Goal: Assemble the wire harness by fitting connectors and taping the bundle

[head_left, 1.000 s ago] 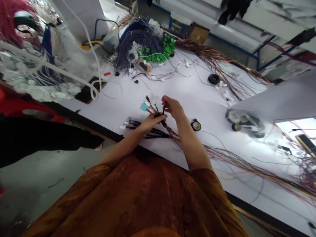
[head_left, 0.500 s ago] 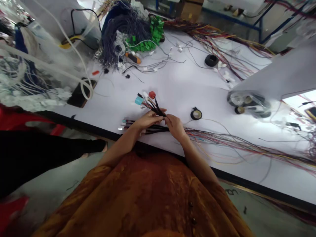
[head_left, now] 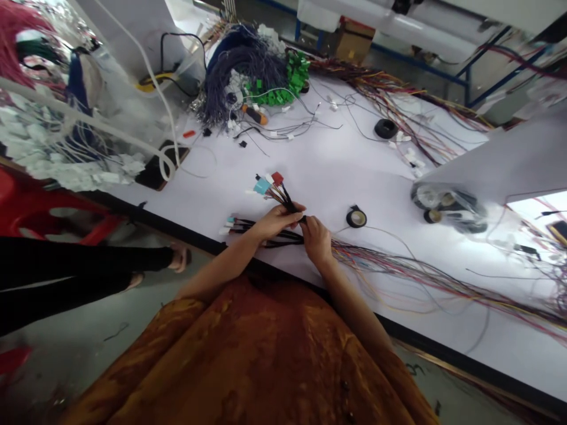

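Note:
My left hand (head_left: pixel 280 219) is closed round a wire harness (head_left: pixel 290 206), whose branches fan out toward the upper left. A light blue connector (head_left: pixel 261 186) and a red connector (head_left: pixel 277 178) sit at the branch ends, with small white and black ones among them. Close beside it, my right hand (head_left: pixel 317 237) pinches the same harness where it is wrapped in black; the fingertips partly hide the spot. Under my wrists lies a second set of black-wrapped branches (head_left: pixel 283 236) with small connectors at the left. Long loose wires (head_left: pixel 398 265) run off to the right.
A roll of black tape (head_left: pixel 356 216) lies right of my hands, another black roll (head_left: pixel 386 128) farther back. Behind are a blue wire bundle with green connectors (head_left: pixel 277 94) and an orange-black tool (head_left: pixel 254 114). A phone (head_left: pixel 153 177) lies left. Another person's legs (head_left: pixel 88 260) stand at lower left.
The view has shifted slightly, so the table contents appear lower and to the right. Both hands keep hold of the harness, close together. The other person's legs and feet show more apart.

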`<action>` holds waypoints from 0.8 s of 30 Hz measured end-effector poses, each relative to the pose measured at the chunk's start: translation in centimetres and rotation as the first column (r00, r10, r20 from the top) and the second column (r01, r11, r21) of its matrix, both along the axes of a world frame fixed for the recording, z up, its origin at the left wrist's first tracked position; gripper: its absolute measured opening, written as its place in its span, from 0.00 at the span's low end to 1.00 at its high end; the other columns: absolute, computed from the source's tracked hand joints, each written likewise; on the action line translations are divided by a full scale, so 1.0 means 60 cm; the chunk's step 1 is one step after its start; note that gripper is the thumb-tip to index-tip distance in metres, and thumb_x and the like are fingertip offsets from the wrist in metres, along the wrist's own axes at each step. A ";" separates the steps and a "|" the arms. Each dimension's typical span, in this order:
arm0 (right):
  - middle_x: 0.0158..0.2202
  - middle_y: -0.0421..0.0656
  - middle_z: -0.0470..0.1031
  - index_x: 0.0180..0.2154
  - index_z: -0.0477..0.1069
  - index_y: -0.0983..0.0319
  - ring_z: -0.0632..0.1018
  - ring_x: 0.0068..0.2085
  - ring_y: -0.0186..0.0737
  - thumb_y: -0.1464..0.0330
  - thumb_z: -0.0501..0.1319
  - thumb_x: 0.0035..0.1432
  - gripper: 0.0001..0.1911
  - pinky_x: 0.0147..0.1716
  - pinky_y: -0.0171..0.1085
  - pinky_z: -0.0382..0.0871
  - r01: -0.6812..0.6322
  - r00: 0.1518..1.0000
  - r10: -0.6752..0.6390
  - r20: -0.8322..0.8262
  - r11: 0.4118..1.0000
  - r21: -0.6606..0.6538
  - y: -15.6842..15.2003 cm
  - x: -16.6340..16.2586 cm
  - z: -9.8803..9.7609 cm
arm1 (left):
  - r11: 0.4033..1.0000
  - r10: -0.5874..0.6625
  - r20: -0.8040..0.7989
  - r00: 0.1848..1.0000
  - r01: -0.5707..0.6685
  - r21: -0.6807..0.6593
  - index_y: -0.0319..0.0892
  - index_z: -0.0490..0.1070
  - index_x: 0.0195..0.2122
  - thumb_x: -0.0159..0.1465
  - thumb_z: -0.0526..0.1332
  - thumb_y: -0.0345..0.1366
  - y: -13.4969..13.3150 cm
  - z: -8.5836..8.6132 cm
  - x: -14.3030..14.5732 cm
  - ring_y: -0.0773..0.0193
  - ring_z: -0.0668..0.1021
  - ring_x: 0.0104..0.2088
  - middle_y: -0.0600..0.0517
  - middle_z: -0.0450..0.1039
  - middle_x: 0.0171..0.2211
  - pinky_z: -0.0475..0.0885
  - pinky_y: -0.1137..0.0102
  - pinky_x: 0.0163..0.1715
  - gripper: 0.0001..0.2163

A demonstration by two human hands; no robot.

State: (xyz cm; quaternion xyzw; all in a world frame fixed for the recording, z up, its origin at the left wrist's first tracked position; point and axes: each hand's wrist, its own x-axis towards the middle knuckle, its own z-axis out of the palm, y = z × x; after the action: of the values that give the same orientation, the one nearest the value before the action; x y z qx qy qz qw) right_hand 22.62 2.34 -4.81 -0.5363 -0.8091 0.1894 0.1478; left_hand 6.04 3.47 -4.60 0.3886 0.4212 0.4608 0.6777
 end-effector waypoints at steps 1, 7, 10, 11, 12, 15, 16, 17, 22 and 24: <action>0.37 0.47 0.76 0.39 0.69 0.60 0.75 0.37 0.43 0.67 0.48 0.73 0.13 0.33 0.38 0.60 0.003 1.000 -0.003 0.022 1.000 -0.007 0.000 -0.001 0.001 | 1.000 -0.004 0.005 1.000 0.004 -0.016 0.38 0.74 0.40 0.54 0.73 0.47 0.001 0.002 -0.001 0.72 0.67 0.24 0.58 0.65 0.22 0.62 0.73 0.27 0.20; 0.41 0.48 0.78 0.44 0.69 0.60 0.78 0.41 0.44 0.66 0.51 0.73 0.10 0.38 0.38 0.63 -0.011 0.988 0.019 0.150 0.998 -0.055 0.002 -0.003 0.005 | 0.996 0.043 -0.253 0.966 -0.021 0.089 0.39 0.72 0.29 0.58 0.69 0.45 -0.001 0.023 -0.004 0.70 0.71 0.23 0.56 0.69 0.20 0.67 0.73 0.27 0.14; 0.40 0.49 0.79 0.45 0.68 0.60 0.79 0.40 0.44 0.65 0.49 0.74 0.11 0.35 0.38 0.61 0.045 0.963 -0.011 0.269 0.992 -0.120 0.002 -0.004 0.006 | 0.995 0.083 -0.280 0.956 -0.066 0.068 0.39 0.71 0.28 0.60 0.67 0.42 -0.002 0.026 0.002 0.70 0.71 0.21 0.55 0.70 0.19 0.67 0.73 0.25 0.12; 0.40 0.49 0.79 0.45 0.68 0.60 0.79 0.39 0.44 0.64 0.48 0.74 0.12 0.33 0.38 0.61 0.058 0.956 -0.016 0.293 0.989 -0.134 0.002 -0.005 0.006 | 0.995 0.095 -0.262 0.960 -0.083 0.057 0.39 0.71 0.28 0.61 0.67 0.41 -0.002 0.026 0.005 0.70 0.71 0.21 0.55 0.70 0.18 0.67 0.73 0.25 0.12; 0.39 0.49 0.79 0.45 0.68 0.60 0.80 0.39 0.43 0.64 0.47 0.75 0.13 0.32 0.37 0.60 0.067 0.950 -0.021 0.310 0.988 -0.138 0.002 -0.005 0.006 | 0.995 0.103 -0.237 0.966 -0.096 0.040 0.39 0.70 0.27 0.62 0.66 0.40 -0.001 0.026 0.007 0.71 0.71 0.21 0.55 0.69 0.18 0.67 0.73 0.25 0.12; 0.39 0.49 0.80 0.45 0.67 0.60 0.80 0.38 0.43 0.62 0.46 0.75 0.14 0.30 0.37 0.58 0.063 0.940 -0.015 0.342 0.990 -0.128 0.004 -0.007 0.006 | 0.995 0.091 -0.161 0.983 -0.096 -0.023 0.38 0.72 0.30 0.61 0.66 0.39 0.001 0.025 0.009 0.71 0.72 0.22 0.56 0.70 0.20 0.67 0.74 0.25 0.09; 0.39 0.49 0.80 0.46 0.68 0.60 0.80 0.38 0.43 0.62 0.45 0.75 0.15 0.30 0.37 0.58 0.058 0.937 -0.010 0.349 0.990 -0.128 0.004 -0.008 0.006 | 0.996 0.079 -0.150 0.985 -0.086 -0.040 0.37 0.73 0.32 0.61 0.67 0.38 0.001 0.024 0.008 0.71 0.72 0.22 0.56 0.71 0.21 0.67 0.74 0.25 0.09; 0.39 0.49 0.80 0.46 0.68 0.60 0.81 0.38 0.44 0.62 0.45 0.75 0.15 0.30 0.37 0.58 0.054 0.936 -0.004 0.351 0.990 -0.132 0.005 -0.009 0.006 | 0.995 0.071 -0.148 0.986 -0.080 -0.053 0.37 0.73 0.33 0.60 0.68 0.37 0.002 0.024 0.006 0.71 0.72 0.22 0.56 0.71 0.21 0.67 0.74 0.26 0.09; 0.44 0.51 0.79 0.51 0.68 0.62 0.80 0.43 0.47 0.60 0.48 0.74 0.16 0.36 0.39 0.65 -0.002 0.965 0.036 0.259 0.992 -0.129 0.000 0.005 0.006 | 0.996 0.086 -0.194 0.977 -0.090 -0.013 0.37 0.72 0.30 0.58 0.71 0.41 0.003 0.019 0.003 0.71 0.74 0.22 0.55 0.72 0.21 0.70 0.73 0.27 0.13; 0.49 0.53 0.77 0.57 0.66 0.64 0.78 0.47 0.50 0.57 0.52 0.72 0.21 0.43 0.41 0.67 -0.060 0.973 0.071 0.220 0.997 -0.056 -0.006 0.027 0.001 | 0.992 0.124 -0.163 0.979 -0.127 -0.003 0.38 0.71 0.29 0.58 0.71 0.41 0.005 0.017 0.005 0.70 0.74 0.22 0.56 0.71 0.21 0.71 0.73 0.27 0.13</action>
State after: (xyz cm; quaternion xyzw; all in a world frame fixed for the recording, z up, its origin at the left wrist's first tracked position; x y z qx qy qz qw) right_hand 24.22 2.00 -4.78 -0.5308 -0.8327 0.1531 0.0370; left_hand 6.31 3.75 -3.57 0.3931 0.5016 0.4667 0.6132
